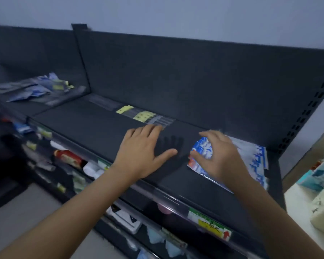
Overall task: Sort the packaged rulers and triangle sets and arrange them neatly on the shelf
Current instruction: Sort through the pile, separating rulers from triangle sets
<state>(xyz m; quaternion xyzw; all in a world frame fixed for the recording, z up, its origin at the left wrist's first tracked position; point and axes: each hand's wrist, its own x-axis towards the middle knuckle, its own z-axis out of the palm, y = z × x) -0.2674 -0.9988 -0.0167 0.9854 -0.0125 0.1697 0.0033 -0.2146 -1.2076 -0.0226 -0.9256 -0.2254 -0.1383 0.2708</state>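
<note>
Left hand (pixel 144 146) spread over the shelf (pixel 82 120), right hand (pixel 217 156) arched, gripping nothing, over triangle-set packs (pixel 251 156) at the shelf's right end; ruler packs (pixel 144 115) line its back. Likely light, slippery: pinch an edge.

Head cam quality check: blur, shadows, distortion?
Head view: dim, bluish light; motion blur smears the packet pile at far left; a finger shadow falls on the shelf between left hand and right hand; wide-angle bows the shelf edges.

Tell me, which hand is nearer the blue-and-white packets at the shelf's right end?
Right. The right hand is over the blue-and-white packets; the left hand is spread over bare shelf to their left, apart.
</note>
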